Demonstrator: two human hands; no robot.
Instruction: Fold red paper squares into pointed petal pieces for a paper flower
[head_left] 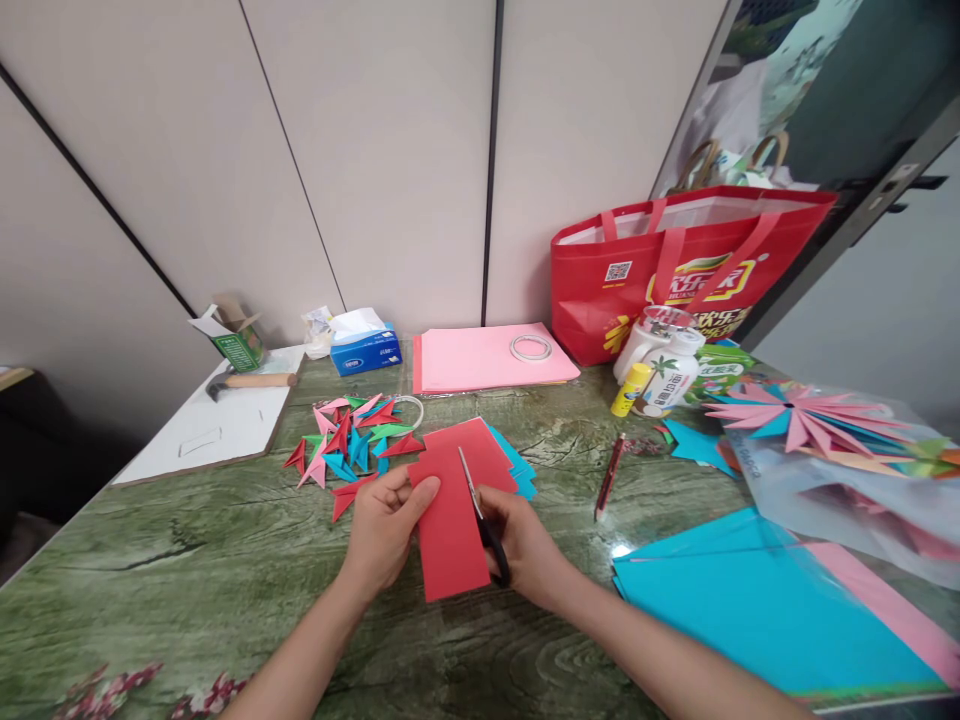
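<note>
My left hand (386,525) pinches the left edge of a red paper rectangle (451,530), thumb on top. In my right hand (521,545) is a pair of scissors (487,530) with black handles, its metal blades pointing up and lying along the paper's right side. Whether the blades are cutting the sheet I cannot tell. Behind the held piece, more red paper (480,445) lies on the table over some blue paper (514,450). Just beyond my left hand is a pile of folded paper pieces (352,440) in red, pink, blue and green.
Pink sheets (480,360) with a tape roll (530,347) lie at the back, beside a blue tissue box (366,352). At left, a hammer (255,380) rests on a white board (225,425). A pencil (610,478), glue stick (631,388), red bag (592,280) and blue sheets (720,600) are to the right.
</note>
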